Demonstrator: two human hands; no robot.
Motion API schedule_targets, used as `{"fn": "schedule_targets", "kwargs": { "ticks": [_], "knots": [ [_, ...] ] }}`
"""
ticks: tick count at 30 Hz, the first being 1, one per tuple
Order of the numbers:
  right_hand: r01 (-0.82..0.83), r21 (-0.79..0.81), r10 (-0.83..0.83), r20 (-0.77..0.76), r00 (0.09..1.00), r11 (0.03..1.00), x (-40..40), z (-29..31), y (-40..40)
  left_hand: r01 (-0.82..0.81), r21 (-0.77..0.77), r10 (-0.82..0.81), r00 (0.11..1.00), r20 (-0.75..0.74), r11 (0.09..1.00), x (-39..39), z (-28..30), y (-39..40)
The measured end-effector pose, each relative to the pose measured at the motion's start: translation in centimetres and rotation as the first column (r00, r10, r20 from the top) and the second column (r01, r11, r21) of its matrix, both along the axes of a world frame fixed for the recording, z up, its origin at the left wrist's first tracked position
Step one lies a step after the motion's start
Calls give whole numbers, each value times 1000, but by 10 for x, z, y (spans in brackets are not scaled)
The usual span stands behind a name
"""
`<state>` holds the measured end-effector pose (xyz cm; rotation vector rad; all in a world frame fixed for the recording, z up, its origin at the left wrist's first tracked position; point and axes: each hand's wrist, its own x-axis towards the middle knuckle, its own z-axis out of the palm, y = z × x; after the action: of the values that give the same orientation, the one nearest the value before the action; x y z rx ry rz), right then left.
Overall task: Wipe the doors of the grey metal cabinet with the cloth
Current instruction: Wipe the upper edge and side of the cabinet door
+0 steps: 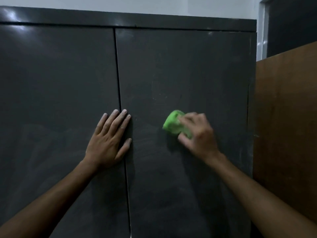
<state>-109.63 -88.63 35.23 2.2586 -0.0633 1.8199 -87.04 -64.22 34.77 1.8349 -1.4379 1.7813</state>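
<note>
The grey metal cabinet fills the view, with a left door and a right door shut and a narrow seam between them. My right hand grips a bunched bright green cloth and holds it against the right door, about mid-height. The hand and cloth are blurred. My left hand lies flat with straight fingers across the seam, palm mostly on the left door, fingertips and thumb reaching the right door. Faint streaks and scratches show on the right door above the cloth.
A brown wooden panel stands right beside the cabinet's right edge. Behind it, at the upper right, is a dark doorway with a pale frame. A white wall runs above the cabinet top.
</note>
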Motion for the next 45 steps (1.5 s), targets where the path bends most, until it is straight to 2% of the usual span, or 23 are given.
{"fn": "schedule_targets", "kwargs": {
  "ticks": [2, 4, 6, 8, 10, 12, 16, 19, 21, 23, 26, 29, 31, 33, 34, 36, 38, 39, 41, 43, 45],
  "knots": [
    [-28, 203, -15, 206, 978, 979, 9, 35, 1, -8, 0, 8, 1000, 6, 1000, 0, 0, 0],
    [-65, 250, 6, 232, 973, 966, 26, 44, 21, -3, -8, 3, 1000, 11, 1000, 0, 0, 0],
    [-60, 81, 59, 23, 998, 995, 37, 20, 40, 13, -13, -13, 1000, 8, 1000, 0, 0, 1],
    [-75, -151, 40, -218, 975, 986, 33, -10, 41, 28, -14, -28, 1000, -5, 999, 0, 1, 2],
    [-76, -263, 4, -265, 964, 962, 23, -5, 27, 25, -18, -25, 1000, -17, 1000, 0, 1, 2],
    [-25, -213, -6, -144, 990, 977, 22, 31, 15, 18, -21, -18, 1000, -24, 1000, 0, 1, 1],
    [90, 51, -96, 146, 985, 995, 32, 141, 20, 20, -27, -20, 999, -32, 999, 0, -1, 2],
    [126, 169, -161, 209, 965, 977, 43, 207, 36, 27, -35, -29, 999, -34, 999, -2, -1, 2],
    [143, 197, -187, 228, 956, 970, 49, 221, 47, 31, -37, -32, 999, -35, 999, -3, 0, 1],
    [160, 118, -180, 178, 967, 980, 54, 202, 55, 31, -41, -32, 999, -40, 999, -3, -1, 0],
    [85, -148, -91, -34, 995, 985, 53, 126, 56, 38, -79, -42, 998, -55, 996, -2, -3, 0],
    [-35, -426, -94, -279, 956, 904, 40, 34, 46, 51, -86, -58, 995, -79, 995, -1, -3, 1],
    [-75, -552, -157, -361, 919, 831, 31, 6, 35, 56, -61, -61, 994, -89, 997, -1, -2, 2],
    [-15, -570, -199, -311, 929, 821, 32, 32, 26, 52, -49, -56, 994, -90, 997, -1, -1, 2],
    [48, -514, -191, -231, 954, 857, 35, 57, 24, 53, -48, -58, 994, -93, 997, -2, -1, 2],
    [151, -213, -160, -25, 987, 965, 38, 120, 27, 55, -48, -60, 993, -101, 997, -2, -1, 3],
    [159, 89, -169, 125, 978, 983, 41, 166, 41, 66, -49, -71, 992, -107, 997, -2, -2, 4],
    [167, 128, -185, 143, 972, 978, 46, 171, 50, 77, -52, -83, 991, -108, 996, -2, -2, 5],
    [166, 3, -166, 69, 984, 986, 57, 143, 69, 120, -58, -126, 985, -115, 991, -3, -1, 5],
    [73, -202, -97, -113, 989, 977, 64, 80, 77, 164, -74, -172, 976, -133, 984, -5, -3, 7],
    [-31, -409, -108, -314, 943, 912, 58, 17, 74, 173, -97, -185, 973, -139, 980, -4, -9, 15]
  ]
}}
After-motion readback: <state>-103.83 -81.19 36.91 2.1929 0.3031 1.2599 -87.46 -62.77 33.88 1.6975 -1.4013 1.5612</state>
